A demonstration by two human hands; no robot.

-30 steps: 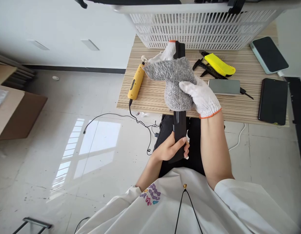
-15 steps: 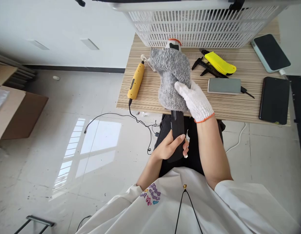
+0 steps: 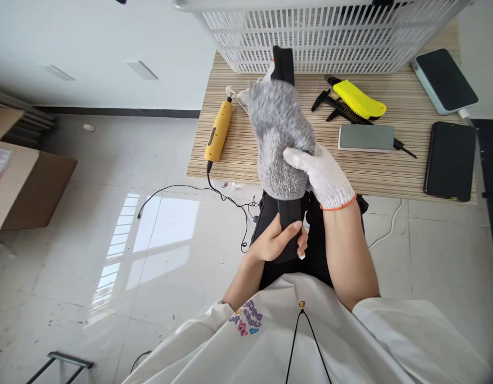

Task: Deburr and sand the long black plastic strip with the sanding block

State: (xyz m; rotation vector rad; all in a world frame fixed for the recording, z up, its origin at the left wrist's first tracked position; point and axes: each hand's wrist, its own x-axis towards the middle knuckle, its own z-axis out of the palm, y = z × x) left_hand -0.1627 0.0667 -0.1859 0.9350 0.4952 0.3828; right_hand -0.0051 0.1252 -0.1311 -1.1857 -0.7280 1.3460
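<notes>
My bare left hand [image 3: 277,242] is closed round the lower end of a long black bar-like piece [image 3: 284,64], close to my lap. Its exact kind I cannot make out. In a white knitted glove with an orange cuff, my right hand [image 3: 320,173] grips a fluffy grey cloth [image 3: 278,133] wrapped over the middle of the bar. The bar's upper end sticks out above the cloth. Part of another white, orange-edged glove shows behind the cloth, mostly hidden.
A yellow rotary tool [image 3: 219,130] with a cord lies on the wooden table [image 3: 238,173]. Right of the cloth are black calipers [image 3: 338,109], a yellow brush-like tool [image 3: 360,100], a grey-green block [image 3: 366,137] and two phones [image 3: 450,160]. A white basket [image 3: 318,40] stands behind.
The cloth and my gloved right hand have slid down the bar toward my left hand. More of the bar's upper end now shows. My left hand keeps its hold.
</notes>
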